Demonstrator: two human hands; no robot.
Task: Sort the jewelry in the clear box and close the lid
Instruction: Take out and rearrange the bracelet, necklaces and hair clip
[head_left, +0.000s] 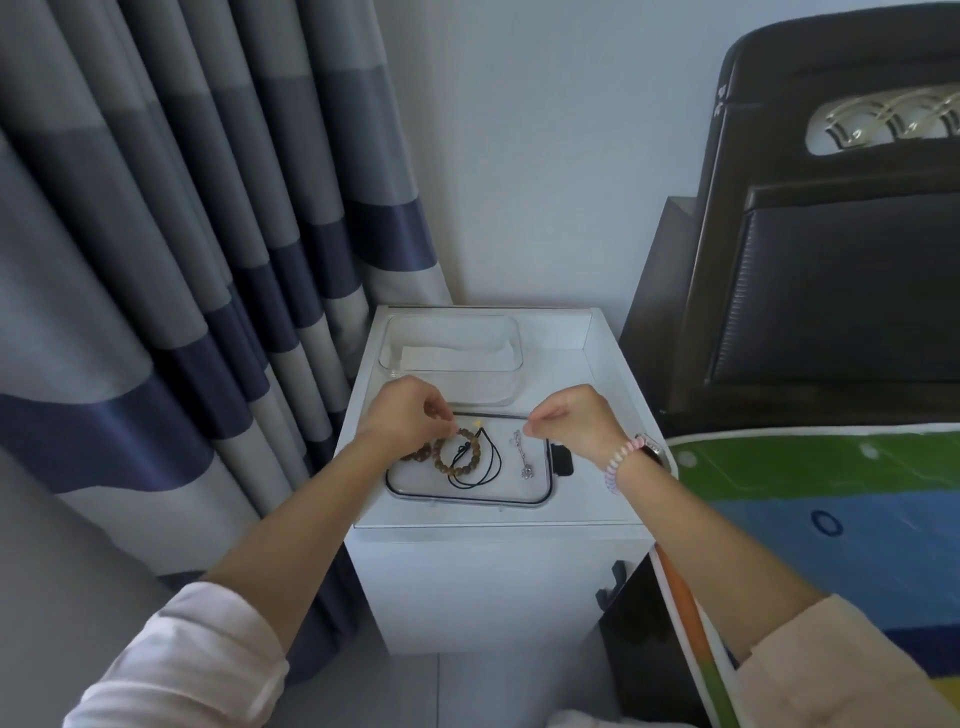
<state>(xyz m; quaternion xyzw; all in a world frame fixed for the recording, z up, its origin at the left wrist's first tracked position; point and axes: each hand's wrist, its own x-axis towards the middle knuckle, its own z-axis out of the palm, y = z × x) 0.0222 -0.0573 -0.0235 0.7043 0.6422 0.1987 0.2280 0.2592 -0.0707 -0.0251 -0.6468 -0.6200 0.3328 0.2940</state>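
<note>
Both forearms are stretched forward from rolled pale sleeves over a small white desk (498, 525). The left hand (410, 415) is held with its fingertips pinched together just above a brown bead bracelet (460, 452); whether the grip is clamped on the bracelet or on a thin cord cannot be told. The right hand (571, 418) is likewise pinched shut, and something fine seems to be held, too small to make out. A pink coil band (621, 460) is worn on the right wrist.

Below the hands a clear lid (467, 499) with a dark rim is laid flat on the desk. On it are seen the bracelet, a second bracelet partly hidden by the left hand, a looped black cord (478, 467) and a silver chain (522, 452). Beyond the lid, the clear box (451, 345) is set open. Left of the desk striped curtains (182, 234) are hung; right of it, a dark headboard (831, 260).
</note>
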